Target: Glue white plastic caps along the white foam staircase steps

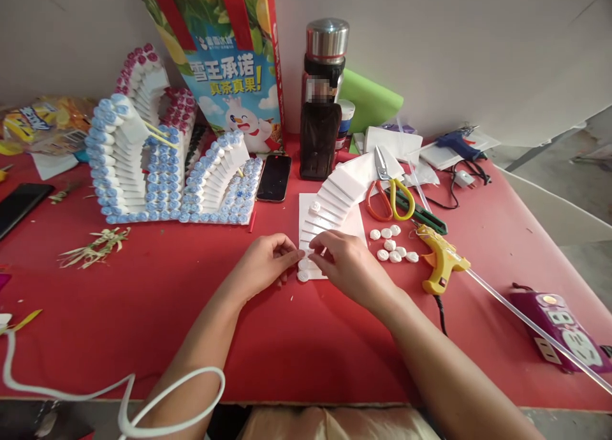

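Observation:
A white stepped arch of overlapping flat pieces (329, 204) rises from a white rectangular board (352, 222) in front of me. One small white rosette (314, 206) sits on its upper steps, and another rosette (303, 276) lies at the lower left corner of the board. At the board's left edge my left hand (272, 261) is closed in a pinch. My right hand (342, 261) reaches over the board, thumb and fingers also pinched, its tips close to the left ones. Whatever small white thing lies between the fingertips is mostly hidden. Several loose white rosettes (389, 244) lie right of the board.
A yellow glue gun (442, 258) with a long clear stick lies at right, near scissors (382, 185) and a green cutter (425, 213). Behind stand a dark bottle (320, 134) and a phone (274, 178). Blue-and-white rosette models (162, 178) occupy the left. A white cable (174, 376) loops over my left forearm.

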`<state>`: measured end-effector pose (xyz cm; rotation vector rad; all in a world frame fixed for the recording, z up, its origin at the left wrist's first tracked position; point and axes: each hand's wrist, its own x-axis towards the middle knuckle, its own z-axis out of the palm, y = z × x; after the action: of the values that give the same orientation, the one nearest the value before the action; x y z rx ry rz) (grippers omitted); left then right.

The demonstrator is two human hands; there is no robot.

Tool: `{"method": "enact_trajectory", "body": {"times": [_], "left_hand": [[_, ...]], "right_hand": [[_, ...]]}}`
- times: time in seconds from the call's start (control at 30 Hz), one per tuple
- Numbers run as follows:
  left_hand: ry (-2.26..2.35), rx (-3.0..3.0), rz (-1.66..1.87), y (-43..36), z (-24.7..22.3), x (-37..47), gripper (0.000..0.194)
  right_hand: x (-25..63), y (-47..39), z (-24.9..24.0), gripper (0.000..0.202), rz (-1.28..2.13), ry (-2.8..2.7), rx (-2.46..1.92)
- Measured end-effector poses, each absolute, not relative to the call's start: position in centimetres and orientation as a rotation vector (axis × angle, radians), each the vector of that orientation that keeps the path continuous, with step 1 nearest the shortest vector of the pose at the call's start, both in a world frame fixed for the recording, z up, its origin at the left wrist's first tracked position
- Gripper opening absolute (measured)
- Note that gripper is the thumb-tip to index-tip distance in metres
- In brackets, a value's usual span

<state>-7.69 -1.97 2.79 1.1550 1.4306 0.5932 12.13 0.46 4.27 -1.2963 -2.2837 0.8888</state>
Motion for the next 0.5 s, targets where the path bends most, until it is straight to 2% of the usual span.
{"method": "enact_trajectory", "body": {"times": [0.5], "left_hand": [[1.399, 1.132, 0.546, -2.00, 2.91, -8.04, 0.035]], "right_hand": [[11.45, -0.06, 3.58, 0.009, 0.803, -2.357, -1.287]]}}
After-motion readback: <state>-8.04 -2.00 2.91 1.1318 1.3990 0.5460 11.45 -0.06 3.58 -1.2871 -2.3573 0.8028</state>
